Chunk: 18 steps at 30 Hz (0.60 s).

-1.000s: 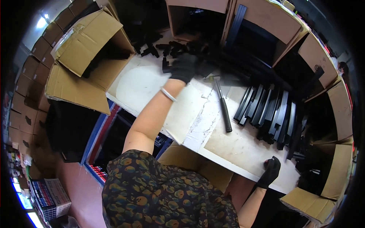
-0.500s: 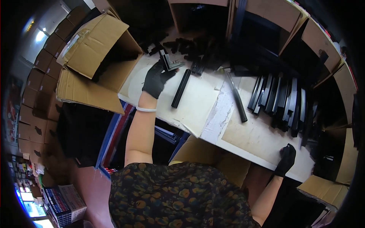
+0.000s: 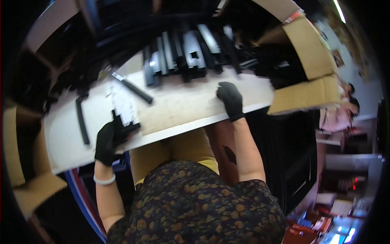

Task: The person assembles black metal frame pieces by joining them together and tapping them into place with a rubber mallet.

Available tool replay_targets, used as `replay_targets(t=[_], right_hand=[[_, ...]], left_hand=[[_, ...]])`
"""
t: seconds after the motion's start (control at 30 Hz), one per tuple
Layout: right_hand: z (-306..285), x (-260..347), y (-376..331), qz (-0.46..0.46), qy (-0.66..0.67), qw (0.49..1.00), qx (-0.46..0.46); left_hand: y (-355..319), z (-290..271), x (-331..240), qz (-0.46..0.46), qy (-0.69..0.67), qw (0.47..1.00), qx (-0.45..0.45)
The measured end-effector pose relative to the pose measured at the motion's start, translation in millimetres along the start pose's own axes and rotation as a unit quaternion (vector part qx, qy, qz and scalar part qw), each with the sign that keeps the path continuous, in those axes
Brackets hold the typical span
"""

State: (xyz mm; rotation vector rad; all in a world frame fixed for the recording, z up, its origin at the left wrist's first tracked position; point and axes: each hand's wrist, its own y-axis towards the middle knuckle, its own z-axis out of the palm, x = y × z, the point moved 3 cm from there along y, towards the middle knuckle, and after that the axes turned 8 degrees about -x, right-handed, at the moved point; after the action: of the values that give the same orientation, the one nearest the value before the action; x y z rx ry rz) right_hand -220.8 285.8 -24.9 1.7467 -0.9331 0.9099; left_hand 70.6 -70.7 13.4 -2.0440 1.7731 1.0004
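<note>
In a black glove, my left hand [image 3: 106, 144] is closed on a black L-shaped corner piece [image 3: 125, 128] at the front edge of the white table [image 3: 174, 110]. My right hand [image 3: 230, 101], also gloved in black, hovers over the table's right part with curled fingers; whatever they may hold is hidden. A hammer [image 3: 134, 88] with a dark handle lies between the hands, farther back. Left of it rests a short black bar [image 3: 82, 122]. Beyond my right hand, several black and silver profile strips [image 3: 183, 53] lie side by side, blurred by motion.
An open cardboard box [image 3: 304, 95] stands at the table's right end, another [image 3: 38, 187] at its left end. Dark parts [image 3: 73, 87] are heaped at the back left. People [image 3: 343, 110] are in the background at right.
My view has swung to the right. The left hand has brought the corner piece from the back left toward the table's front edge. My right hand has moved toward the profile strips.
</note>
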Motion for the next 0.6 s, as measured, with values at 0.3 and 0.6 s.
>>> replay_targets(t=[0.3,0.6], right_hand=[[-122.3,-20.5,65.4,-0.163,-0.436,0.853,-0.236],[-115.6,-40.8,129.2,-0.288,-0.658,0.694,-0.048]], left_hand=[[-8.7,-12.1,-10.4,-0.289,0.018,0.952,-0.094],[6.0,22.9,-11.5,-0.067,-0.009,0.993,-0.093]])
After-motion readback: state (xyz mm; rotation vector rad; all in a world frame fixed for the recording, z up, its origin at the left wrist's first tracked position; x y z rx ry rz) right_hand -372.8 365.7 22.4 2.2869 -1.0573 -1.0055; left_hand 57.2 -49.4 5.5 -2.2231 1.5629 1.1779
